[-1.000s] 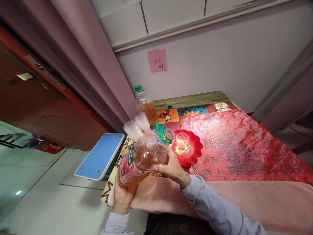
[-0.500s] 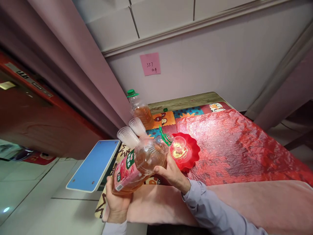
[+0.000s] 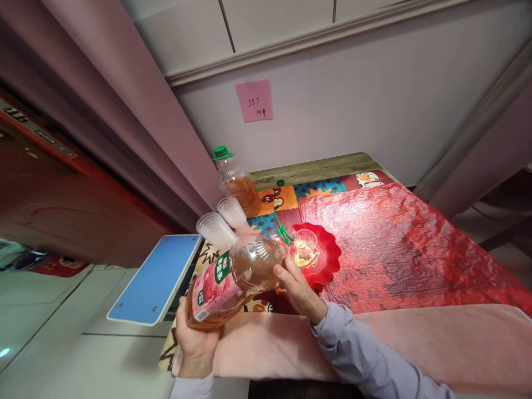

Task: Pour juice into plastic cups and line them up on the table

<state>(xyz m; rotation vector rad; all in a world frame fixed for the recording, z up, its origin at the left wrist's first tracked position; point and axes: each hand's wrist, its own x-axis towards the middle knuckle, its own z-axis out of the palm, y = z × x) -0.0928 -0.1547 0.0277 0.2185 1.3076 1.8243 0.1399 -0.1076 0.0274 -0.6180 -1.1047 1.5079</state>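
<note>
A large juice bottle (image 3: pixel 236 277) with a pink label lies tilted between my hands, its uncapped mouth pointing right. My left hand (image 3: pixel 195 338) cups its base from below. Near the neck, my right hand (image 3: pixel 297 282) grips the bottle with the thumb on the near side. A green carrying ring (image 3: pixel 285 231) hangs around the neck. The mouth is over a small clear plastic cup (image 3: pixel 306 241), which sits in a red scalloped tray (image 3: pixel 330 266) with a gold print. Whether liquid is flowing into the cup I cannot tell.
Behind stands a second juice bottle (image 3: pixel 241 191) with a green cap. Two stacks of clear cups (image 3: pixel 216 230) are beside it. A loose green cap (image 3: pixel 280 183) rests at the back. Red shiny cloth (image 3: pixel 399 249) and pink cloth (image 3: pixel 415 338) cover the table; a blue board (image 3: pixel 155 280) is at left.
The bottle is tipped slightly further, with more juice toward its neck. My right hand has shifted slightly right. The whole view has moved a little.
</note>
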